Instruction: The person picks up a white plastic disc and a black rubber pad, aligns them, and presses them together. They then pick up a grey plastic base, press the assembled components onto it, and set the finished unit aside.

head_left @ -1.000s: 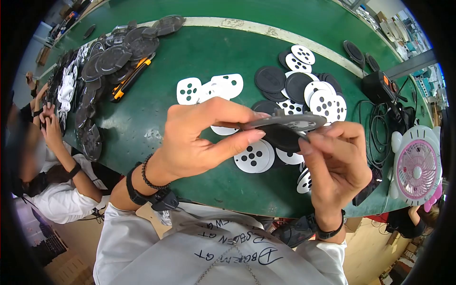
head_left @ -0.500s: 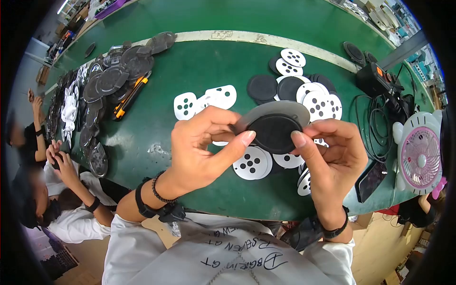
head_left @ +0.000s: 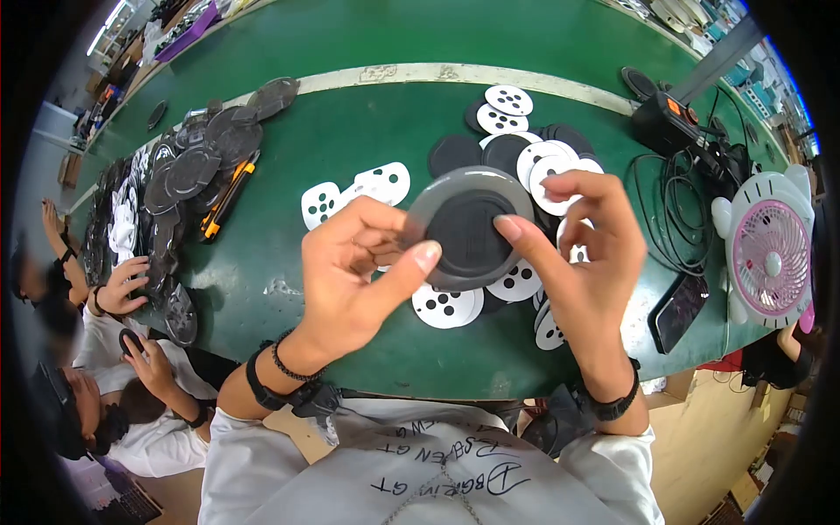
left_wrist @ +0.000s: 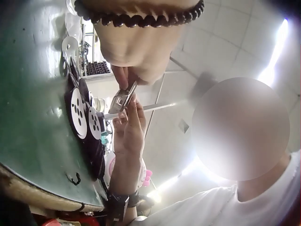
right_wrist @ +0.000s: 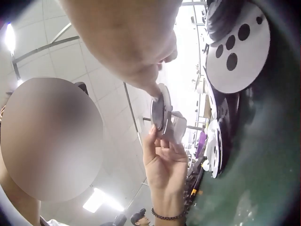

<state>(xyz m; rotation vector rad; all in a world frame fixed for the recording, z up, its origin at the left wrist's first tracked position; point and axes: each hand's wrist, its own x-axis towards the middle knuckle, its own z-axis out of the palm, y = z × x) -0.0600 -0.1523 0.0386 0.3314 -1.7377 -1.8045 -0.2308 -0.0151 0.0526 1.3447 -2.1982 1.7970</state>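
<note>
My left hand (head_left: pixel 359 276) pinches the left edge of a smoky clear plastic disc (head_left: pixel 514 194), thumb in front and fingers behind. A smaller round black pad (head_left: pixel 468 241) covers the middle of the disc, its face turned up toward the head camera. The thumb of my right hand (head_left: pixel 595 262) presses on the pad's upper right, while the index finger stands lifted away from the rim. In the right wrist view the disc (right_wrist: pixel 160 110) is seen nearly edge-on, held above the table.
Behind the hands lies a pile of black discs (head_left: pixel 455 156) and white discs with holes (head_left: pixel 507 99). More white pieces (head_left: pixel 382 183) lie left of it. Clear plastic shells (head_left: pixel 192 171) and an orange utility knife (head_left: pixel 229 194) are at left; a phone (head_left: pixel 680 312), cables and a fan (head_left: pixel 772 262) at right.
The disc has tipped from edge-on to face the head camera. My right hand has let go of its edge, lifting the index finger and bringing the thumb onto the black pad.
</note>
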